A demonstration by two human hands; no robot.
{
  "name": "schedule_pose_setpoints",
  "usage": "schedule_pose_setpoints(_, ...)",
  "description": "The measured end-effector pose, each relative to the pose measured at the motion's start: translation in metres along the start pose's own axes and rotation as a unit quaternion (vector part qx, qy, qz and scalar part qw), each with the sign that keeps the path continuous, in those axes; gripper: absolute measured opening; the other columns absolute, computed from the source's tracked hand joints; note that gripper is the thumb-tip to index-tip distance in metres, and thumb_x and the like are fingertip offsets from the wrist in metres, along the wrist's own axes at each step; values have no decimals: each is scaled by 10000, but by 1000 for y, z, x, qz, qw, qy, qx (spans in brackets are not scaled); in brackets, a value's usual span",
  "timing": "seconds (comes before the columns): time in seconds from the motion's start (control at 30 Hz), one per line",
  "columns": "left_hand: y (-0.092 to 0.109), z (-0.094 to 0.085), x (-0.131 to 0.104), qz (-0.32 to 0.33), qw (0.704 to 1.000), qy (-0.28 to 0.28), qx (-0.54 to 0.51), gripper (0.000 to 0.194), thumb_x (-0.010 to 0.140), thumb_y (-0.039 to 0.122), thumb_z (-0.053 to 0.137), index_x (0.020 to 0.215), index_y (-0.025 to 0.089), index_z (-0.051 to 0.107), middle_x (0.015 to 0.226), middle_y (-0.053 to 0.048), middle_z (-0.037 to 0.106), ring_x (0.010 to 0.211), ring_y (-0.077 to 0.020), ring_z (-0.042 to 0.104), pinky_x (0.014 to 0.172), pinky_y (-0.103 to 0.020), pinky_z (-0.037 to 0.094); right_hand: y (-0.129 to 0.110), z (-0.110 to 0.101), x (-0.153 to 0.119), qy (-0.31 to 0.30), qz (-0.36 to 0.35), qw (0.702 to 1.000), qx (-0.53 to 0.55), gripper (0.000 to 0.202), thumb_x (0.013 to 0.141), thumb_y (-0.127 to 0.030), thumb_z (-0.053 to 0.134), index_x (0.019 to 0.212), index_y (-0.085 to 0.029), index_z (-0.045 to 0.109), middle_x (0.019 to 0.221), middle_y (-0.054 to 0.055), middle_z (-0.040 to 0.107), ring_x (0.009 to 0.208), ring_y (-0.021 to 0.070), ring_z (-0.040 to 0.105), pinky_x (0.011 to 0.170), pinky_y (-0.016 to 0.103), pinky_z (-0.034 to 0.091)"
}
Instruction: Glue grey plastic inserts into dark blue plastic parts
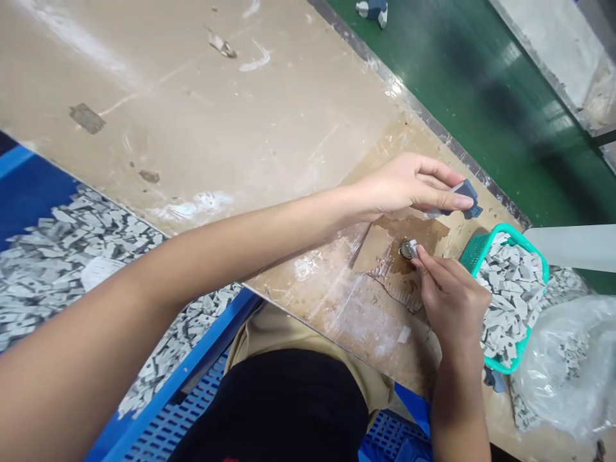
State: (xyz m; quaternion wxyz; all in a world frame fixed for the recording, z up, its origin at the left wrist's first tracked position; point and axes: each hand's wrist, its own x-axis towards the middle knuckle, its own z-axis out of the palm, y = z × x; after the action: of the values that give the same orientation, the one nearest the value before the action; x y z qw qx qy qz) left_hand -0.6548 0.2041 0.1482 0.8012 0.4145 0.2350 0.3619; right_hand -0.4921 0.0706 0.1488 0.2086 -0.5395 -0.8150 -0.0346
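My left hand (407, 184) is closed on a blue-grey plastic part (466, 196), held between thumb and fingers above the table near its far edge. A pale portion of that part shows below my fingers. My right hand (452, 298) pinches a small light grey plastic piece (414, 248). Its tip is at a small round dark dish (405, 249), apparently touching it, though I cannot tell what the dish holds. Under the dish lies a piece of cardboard (373, 249) with a brown wet stain around it.
A green basket (545, 269) full of small grey pieces stands right of my right hand, beside a clear plastic bag (558, 378). Left of the table, a blue bin (192, 362) holds many similar pieces. Another blue-grey part (374, 10) lies on the green surface beyond.
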Motion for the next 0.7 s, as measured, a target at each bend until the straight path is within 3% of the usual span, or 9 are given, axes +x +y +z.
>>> schedule_pose_setpoints(0.4, 6, 3, -7, -2, 998, -21, 64, 341, 742, 237, 775, 1059, 132, 702, 951, -75, 718, 909, -158, 674, 853, -293, 519, -4, -2, 4, -21, -2, 1000, -11, 207, 914, -119, 587, 1081, -127, 709, 839, 38, 751, 711, 129, 672, 673, 233, 515)
schedule_pose_setpoints(0.7, 6, 4, -5, 1, 997, -14, 77, 341, 695, 185, 783, 1019, 107, 712, 1033, -88, 718, 971, -178, 670, 881, -297, 532, -4, -2, 4, -30, -4, 1000, -1, 204, 901, -97, 588, 1061, -120, 712, 843, 46, 754, 707, 147, 668, 693, 260, 522)
